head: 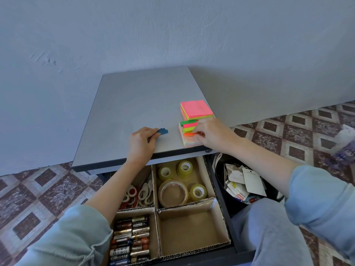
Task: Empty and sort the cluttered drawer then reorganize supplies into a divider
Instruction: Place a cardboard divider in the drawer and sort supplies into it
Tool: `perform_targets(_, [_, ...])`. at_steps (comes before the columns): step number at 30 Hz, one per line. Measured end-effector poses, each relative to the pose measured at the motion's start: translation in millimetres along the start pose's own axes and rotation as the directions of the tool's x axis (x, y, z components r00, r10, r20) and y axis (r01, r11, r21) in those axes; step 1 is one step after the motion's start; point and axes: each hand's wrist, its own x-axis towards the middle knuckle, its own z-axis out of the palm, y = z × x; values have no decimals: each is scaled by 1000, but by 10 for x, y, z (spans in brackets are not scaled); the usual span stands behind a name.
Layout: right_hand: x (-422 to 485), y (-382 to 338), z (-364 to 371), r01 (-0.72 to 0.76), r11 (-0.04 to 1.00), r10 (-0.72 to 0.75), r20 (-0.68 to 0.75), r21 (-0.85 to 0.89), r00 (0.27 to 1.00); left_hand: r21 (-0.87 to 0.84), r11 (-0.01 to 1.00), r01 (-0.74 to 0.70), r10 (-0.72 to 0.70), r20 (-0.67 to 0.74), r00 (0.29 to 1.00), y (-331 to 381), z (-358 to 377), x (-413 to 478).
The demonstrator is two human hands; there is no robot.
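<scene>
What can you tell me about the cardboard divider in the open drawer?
The divider is brown corrugated cardboard with rough cut edges, sitting in the open drawer under the tabletop. Crossed walls make four compartments: scissors far left, tape rolls far right, batteries near left, and bare cardboard near right. The left forearm passes above the scissors compartment without visibly touching it.

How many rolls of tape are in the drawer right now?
4, all in the divider's far right compartment: a small roll back left, a small roll back right, a large roll front left, a small roll front right. The tabletop may hide more.
</scene>
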Motion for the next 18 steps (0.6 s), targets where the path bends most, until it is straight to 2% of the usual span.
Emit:
perform_targets(7, [3,63,-42,-35,999,34,-83,-1,996,-17,1000,9,-10,-10,1000,-5,9,13])
perform_targets(13, [88,21,-28,-36,983,48,59,-181,997,-22,1000,-10,10,-3,1000,-12,6,5])
perform_targets(18, [146,10,-69,-4,969,51,186,-249,981,-5,1000,-15,15,1,1000,-12,7,11])
